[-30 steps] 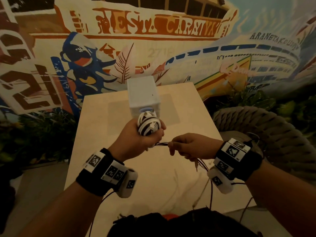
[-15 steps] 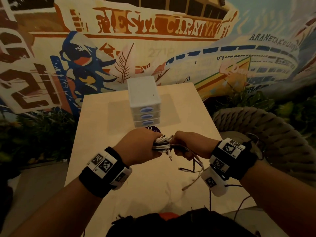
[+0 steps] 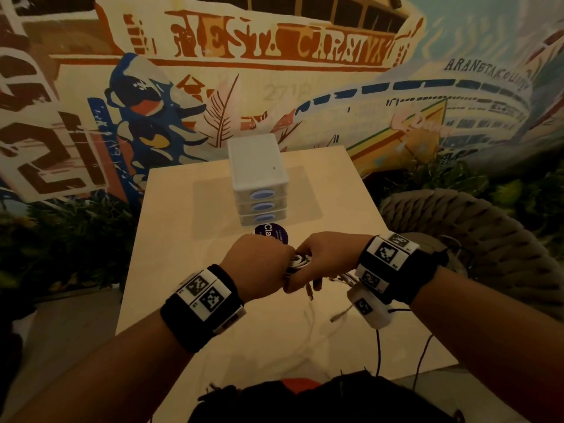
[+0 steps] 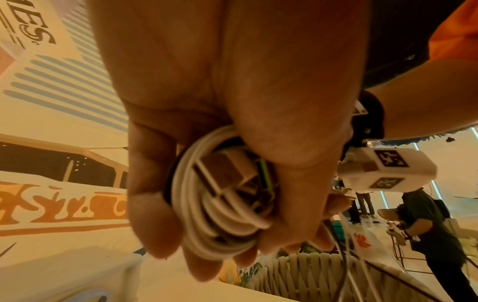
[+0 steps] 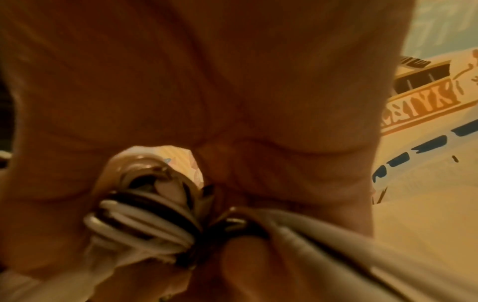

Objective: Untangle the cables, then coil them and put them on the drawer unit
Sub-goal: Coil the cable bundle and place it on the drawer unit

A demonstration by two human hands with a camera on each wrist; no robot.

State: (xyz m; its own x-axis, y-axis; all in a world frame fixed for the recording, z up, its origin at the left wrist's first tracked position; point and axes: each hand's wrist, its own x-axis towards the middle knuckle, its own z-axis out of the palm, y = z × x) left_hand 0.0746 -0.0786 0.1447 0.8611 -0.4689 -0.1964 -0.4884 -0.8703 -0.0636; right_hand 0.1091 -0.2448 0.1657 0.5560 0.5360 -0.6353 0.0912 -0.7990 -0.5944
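Both hands meet above the middle of the wooden table (image 3: 183,300), in front of the white three-drawer unit (image 3: 258,166). My left hand (image 3: 262,267) grips a coil of white and black cables (image 3: 297,262), its fingers curled round the loops (image 4: 222,214). My right hand (image 3: 323,261) closes on the same bundle from the right, and in the right wrist view the coil (image 5: 145,220) sits against its palm. Loose cable ends with plugs (image 3: 338,315) hang below the right wrist. The top of the drawer unit is bare.
A round purple sticker (image 3: 271,235) lies on the table just in front of the drawer unit. A woven wicker chair (image 3: 476,239) stands to the right of the table. A painted mural wall is behind. Thin black wires (image 3: 378,349) trail off the near edge.
The left hand has come down from in front of the drawer unit and turned the coil sideways. The right hand has moved left from the trailing cable onto the coil.
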